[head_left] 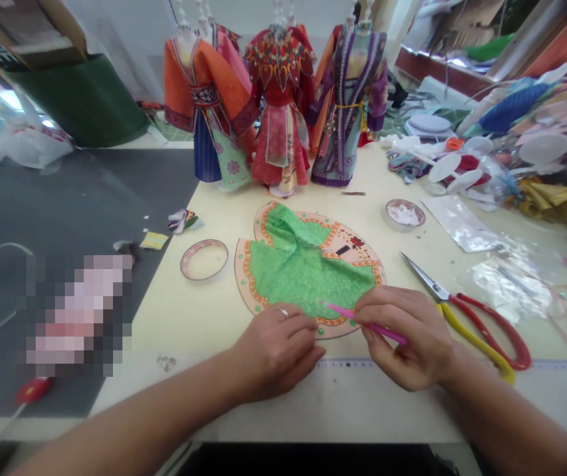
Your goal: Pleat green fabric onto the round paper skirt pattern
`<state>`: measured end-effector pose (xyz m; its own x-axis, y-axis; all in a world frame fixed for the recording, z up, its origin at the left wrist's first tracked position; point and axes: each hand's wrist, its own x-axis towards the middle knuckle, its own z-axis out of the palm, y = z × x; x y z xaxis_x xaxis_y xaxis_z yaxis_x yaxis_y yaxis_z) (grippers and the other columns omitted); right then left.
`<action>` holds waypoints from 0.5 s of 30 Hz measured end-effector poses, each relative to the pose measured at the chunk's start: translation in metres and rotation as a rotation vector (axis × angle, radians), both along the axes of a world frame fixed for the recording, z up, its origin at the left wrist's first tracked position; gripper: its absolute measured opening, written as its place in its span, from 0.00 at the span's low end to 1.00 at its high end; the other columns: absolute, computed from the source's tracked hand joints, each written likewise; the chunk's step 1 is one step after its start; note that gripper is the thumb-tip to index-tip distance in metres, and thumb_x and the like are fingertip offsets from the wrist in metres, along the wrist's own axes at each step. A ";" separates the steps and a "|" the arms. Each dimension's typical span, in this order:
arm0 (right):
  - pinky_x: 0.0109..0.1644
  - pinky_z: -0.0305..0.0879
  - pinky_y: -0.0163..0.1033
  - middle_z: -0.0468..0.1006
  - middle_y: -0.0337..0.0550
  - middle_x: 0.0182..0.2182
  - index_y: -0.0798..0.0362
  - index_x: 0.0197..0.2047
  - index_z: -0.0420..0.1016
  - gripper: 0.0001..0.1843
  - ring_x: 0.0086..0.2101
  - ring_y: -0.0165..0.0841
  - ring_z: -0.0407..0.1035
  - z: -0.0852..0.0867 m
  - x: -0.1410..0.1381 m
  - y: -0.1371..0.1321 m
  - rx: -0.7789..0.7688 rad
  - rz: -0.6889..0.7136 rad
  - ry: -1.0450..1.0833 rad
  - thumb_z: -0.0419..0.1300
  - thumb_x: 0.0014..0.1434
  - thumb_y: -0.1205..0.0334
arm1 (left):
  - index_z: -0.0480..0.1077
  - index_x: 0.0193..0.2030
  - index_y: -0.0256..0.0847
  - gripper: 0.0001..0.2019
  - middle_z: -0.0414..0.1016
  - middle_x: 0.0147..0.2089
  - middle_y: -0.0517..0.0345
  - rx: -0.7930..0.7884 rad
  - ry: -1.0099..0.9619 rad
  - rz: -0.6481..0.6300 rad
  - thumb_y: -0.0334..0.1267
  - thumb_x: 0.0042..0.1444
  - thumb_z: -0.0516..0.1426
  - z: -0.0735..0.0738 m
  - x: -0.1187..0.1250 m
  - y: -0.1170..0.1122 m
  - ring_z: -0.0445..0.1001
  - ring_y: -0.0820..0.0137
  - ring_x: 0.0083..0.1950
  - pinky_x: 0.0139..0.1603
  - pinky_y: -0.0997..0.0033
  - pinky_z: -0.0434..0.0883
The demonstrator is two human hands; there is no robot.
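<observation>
L hand [276, 350] w/ thin silver ring [283, 313]; R hand [407, 337] & both forearms [154, 413] bare.

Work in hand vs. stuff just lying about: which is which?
In use:
- left hand
- right hand
- pink stick
- green fabric
- round printed paper piece

Lying about:
- red-and-yellow scissors
- paper ring
- small round dish
- dressed display figures
</observation>
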<state>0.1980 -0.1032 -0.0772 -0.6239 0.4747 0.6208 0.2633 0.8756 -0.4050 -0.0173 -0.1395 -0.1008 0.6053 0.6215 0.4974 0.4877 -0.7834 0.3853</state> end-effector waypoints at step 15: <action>0.26 0.58 0.36 0.71 0.42 0.26 0.55 0.33 0.65 0.10 0.25 0.30 0.64 -0.002 0.001 0.001 -0.119 0.063 -0.124 0.53 0.46 0.75 | 0.66 0.25 0.37 0.11 0.74 0.29 0.52 0.189 0.174 0.018 0.32 0.57 0.52 -0.003 0.003 -0.004 0.73 0.68 0.35 0.35 0.66 0.73</action>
